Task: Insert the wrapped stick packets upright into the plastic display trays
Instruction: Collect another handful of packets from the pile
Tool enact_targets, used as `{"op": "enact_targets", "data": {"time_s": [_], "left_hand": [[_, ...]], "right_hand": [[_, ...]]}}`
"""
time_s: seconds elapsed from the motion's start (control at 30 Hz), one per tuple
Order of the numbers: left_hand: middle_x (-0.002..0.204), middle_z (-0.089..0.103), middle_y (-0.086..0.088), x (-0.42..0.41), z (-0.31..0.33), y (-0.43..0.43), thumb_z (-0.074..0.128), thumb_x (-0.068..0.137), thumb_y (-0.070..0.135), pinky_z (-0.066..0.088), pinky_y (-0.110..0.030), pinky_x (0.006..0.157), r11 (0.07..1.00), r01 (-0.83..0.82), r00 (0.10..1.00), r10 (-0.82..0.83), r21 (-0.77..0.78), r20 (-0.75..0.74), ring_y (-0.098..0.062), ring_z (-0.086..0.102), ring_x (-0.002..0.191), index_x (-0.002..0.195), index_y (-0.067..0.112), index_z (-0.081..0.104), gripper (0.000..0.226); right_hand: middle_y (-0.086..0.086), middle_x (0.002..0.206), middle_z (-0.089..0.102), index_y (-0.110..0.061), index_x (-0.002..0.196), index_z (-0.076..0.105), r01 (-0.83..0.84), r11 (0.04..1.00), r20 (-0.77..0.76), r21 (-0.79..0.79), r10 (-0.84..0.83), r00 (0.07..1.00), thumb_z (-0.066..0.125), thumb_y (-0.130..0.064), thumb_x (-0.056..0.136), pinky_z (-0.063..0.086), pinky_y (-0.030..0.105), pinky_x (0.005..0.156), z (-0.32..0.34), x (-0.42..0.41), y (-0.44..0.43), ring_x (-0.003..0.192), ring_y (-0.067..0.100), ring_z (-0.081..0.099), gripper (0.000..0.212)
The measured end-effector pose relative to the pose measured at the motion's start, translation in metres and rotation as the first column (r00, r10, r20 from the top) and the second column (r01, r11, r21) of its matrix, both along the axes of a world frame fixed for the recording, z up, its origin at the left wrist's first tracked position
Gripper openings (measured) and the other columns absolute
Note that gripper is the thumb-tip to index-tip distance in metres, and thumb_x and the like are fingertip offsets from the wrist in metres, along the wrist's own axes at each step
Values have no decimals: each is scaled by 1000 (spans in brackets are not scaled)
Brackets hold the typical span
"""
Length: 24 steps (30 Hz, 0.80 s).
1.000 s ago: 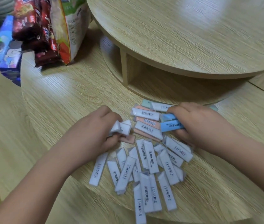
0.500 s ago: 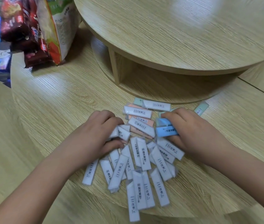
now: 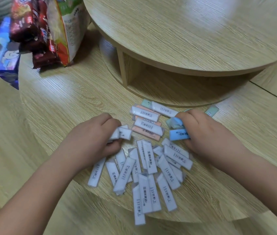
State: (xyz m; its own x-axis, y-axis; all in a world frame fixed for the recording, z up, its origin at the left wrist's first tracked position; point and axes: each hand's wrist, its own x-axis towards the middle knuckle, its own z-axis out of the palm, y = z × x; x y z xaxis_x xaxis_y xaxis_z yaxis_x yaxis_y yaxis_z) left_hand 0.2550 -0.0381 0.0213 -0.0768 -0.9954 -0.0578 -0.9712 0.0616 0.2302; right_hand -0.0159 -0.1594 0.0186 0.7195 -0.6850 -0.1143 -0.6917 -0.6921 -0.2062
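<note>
The left hand grips white stick packets mid-frame; the right hand clutches blue packets. Loose packets lie flat between them on the wooden surface; snack bags upper left.

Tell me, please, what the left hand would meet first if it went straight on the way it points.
Probably the stack of white and peach packets, just past the white packets the left hand grips, though depth is unclear.
</note>
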Motion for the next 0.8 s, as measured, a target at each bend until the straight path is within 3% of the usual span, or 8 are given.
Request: {"op": "enact_targets", "data": {"time_s": [0.1,0.2,0.27,0.4,0.53,0.63,0.8], "left_hand": [[95,60,2,7,4,8,50,74,47,52,-35,52,991,-130,987,127,-25,-95,-23,62,67,106,17,65,47],[88,59,8,10,11,14,59,74,36,51,-35,62,959,-282,937,280,25,-210,-17,60,75,94,24,63,24],[76,60,8,10,14,19,65,78,29,50,-38,61,920,-385,889,391,74,-239,-16,58,71,88,25,58,13],[76,63,8,9,18,29,67,78,29,52,-41,64,876,-464,846,482,131,-228,-18,60,71,101,33,57,26],[74,64,9,6,20,37,69,78,30,51,-37,62,846,-488,785,534,216,-315,-11,60,69,97,40,58,24],[71,62,12,2,24,45,70,78,34,46,-32,58,835,-503,767,550,222,-330,-4,57,66,91,40,57,19],[78,59,12,-13,34,63,65,84,30,42,-33,59,825,-553,770,560,117,-305,-7,56,73,100,33,56,19]], "right_hand": [[1,115,49,-20,128,51,44,999,44,29,-46,998,72,-20,76,41,29,59,-1,-8,0,79,17,50,56],[-1,119,46,-21,129,50,78,995,75,59,-82,994,76,-21,73,41,28,59,-2,-13,5,80,15,49,62],[-1,121,48,-21,129,50,89,994,87,67,-95,992,75,-26,74,40,28,64,-1,-15,7,88,18,54,60],[-10,97,52,-29,119,50,191,975,56,110,-198,979,66,-36,80,31,21,57,5,-16,4,76,4,47,43],[-18,84,47,-28,121,51,290,941,150,175,-316,937,66,-26,78,31,19,56,18,-20,10,71,1,47,46],[-19,83,51,-34,116,51,219,948,206,231,-268,941,69,-19,77,36,22,56,34,-14,25,70,0,51,45],[-23,100,43,-41,127,43,37,967,97,251,-64,993,70,-32,82,35,13,64,29,1,45,84,2,48,53]]}}
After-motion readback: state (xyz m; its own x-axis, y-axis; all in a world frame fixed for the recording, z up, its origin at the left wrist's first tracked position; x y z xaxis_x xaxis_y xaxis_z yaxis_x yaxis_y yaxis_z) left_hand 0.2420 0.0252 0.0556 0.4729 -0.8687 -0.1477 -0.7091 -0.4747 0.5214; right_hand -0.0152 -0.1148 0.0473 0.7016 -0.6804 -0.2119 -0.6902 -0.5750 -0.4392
